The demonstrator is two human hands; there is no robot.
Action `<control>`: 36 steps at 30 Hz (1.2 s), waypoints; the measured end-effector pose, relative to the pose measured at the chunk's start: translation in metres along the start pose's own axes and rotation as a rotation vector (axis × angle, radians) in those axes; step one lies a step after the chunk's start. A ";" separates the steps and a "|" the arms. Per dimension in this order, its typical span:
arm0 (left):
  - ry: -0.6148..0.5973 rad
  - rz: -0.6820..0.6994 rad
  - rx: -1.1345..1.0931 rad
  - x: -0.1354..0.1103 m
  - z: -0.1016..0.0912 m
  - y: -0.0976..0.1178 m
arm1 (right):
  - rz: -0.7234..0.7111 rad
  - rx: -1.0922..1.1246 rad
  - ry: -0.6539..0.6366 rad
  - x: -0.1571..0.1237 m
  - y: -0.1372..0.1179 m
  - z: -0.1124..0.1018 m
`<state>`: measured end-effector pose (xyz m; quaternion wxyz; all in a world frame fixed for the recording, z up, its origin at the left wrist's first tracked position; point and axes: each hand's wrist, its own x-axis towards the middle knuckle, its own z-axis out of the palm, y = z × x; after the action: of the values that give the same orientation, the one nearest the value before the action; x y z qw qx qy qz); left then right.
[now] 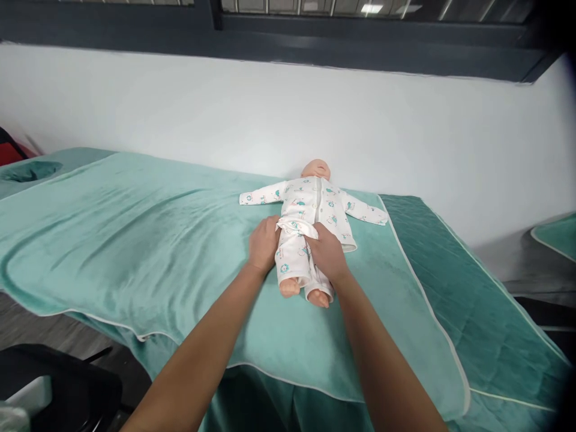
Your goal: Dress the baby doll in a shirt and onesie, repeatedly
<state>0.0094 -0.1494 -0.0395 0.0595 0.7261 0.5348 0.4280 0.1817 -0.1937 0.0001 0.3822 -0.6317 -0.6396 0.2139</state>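
Observation:
A baby doll (316, 170) lies on its back with its head toward the wall and its feet toward me. It wears a white patterned jacket (300, 195), buttoned down the front, with both sleeves spread out. Matching white pants (291, 255) cover its legs, and the bare feet stick out of the cuffs. My left hand (264, 243) grips the waistband of the pants at the left side. On the other side, my right hand (327, 251) is closed on the waistband near its middle right. The fingertips of both hands are partly hidden in the cloth.
A light green blanket (135, 240) lies under the doll over a darker green bed cover (445, 264). Behind the bed rises a white wall (202, 114) below a dark window frame (360, 45). A black chair (58, 384) stands at the lower left.

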 end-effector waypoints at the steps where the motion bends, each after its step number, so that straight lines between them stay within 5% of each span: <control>1: -0.006 -0.022 -0.066 0.000 -0.002 0.000 | 0.004 0.031 -0.006 -0.002 0.000 0.000; 6: -0.041 -0.174 -0.650 0.004 -0.013 -0.004 | -0.011 0.320 -0.020 -0.016 0.004 -0.004; 10: -0.056 -0.384 -1.080 0.011 -0.017 -0.011 | -0.036 0.587 0.220 -0.024 0.016 -0.003; 14: -0.115 -0.494 -1.052 0.017 -0.013 -0.010 | -0.022 0.542 0.641 -0.022 0.032 -0.001; 17: -0.164 -0.493 -0.943 0.019 -0.009 -0.008 | -0.025 0.335 0.694 -0.017 0.040 -0.001; 23: -0.191 -0.366 -0.869 0.021 -0.008 -0.009 | -0.004 0.306 0.426 -0.006 0.047 0.002; 30: -0.264 0.033 -0.537 0.041 0.000 -0.011 | -0.133 -0.049 0.345 0.030 0.043 -0.006; 33: -0.179 0.208 -0.425 0.053 0.009 -0.011 | -0.178 -0.204 0.323 0.038 0.038 -0.010; 36: -0.095 0.324 -0.310 0.065 0.019 -0.010 | -0.079 -0.109 0.349 0.041 0.036 -0.012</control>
<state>0.0190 -0.0841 -0.0205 0.1259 0.8041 0.3356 0.4742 0.2176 -0.1525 -0.0114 0.4607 -0.6535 -0.5984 0.0512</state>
